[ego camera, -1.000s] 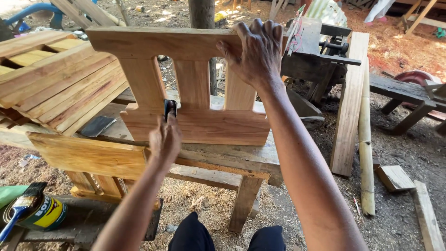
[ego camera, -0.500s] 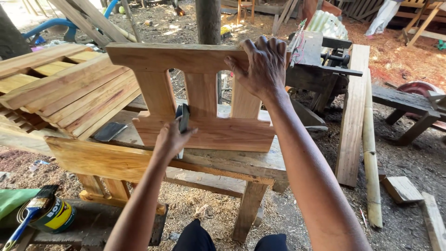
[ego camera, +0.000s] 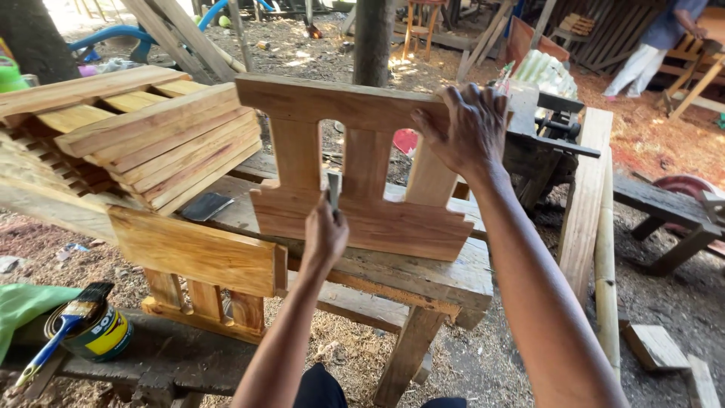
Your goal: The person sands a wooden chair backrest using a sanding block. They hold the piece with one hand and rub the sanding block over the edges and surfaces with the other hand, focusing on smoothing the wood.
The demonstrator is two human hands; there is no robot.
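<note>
A wooden chair-back panel (ego camera: 362, 219) with three upright slats stands on edge on a rough wooden workbench (ego camera: 423, 276). My right hand (ego camera: 462, 127) grips the panel's top rail at its right end. My left hand (ego camera: 326, 233) is shut on a small flat metal scraper (ego camera: 333, 187), whose blade sits in the gap between the left and middle slats, against the lower rail.
A stack of similar wooden pieces (ego camera: 143, 136) lies at the left. Another panel (ego camera: 196, 253) leans on the bench front. A paint tin with a blue brush (ego camera: 83, 329) rests on a low plank. A sawing machine (ego camera: 540, 132) and planks (ego camera: 585, 196) stand right. A person (ego camera: 664, 34) works far off.
My left hand has risen with the scraper from the lower rail's face into the gap between the slats. The view has shifted, so the panel sits more to the right.
</note>
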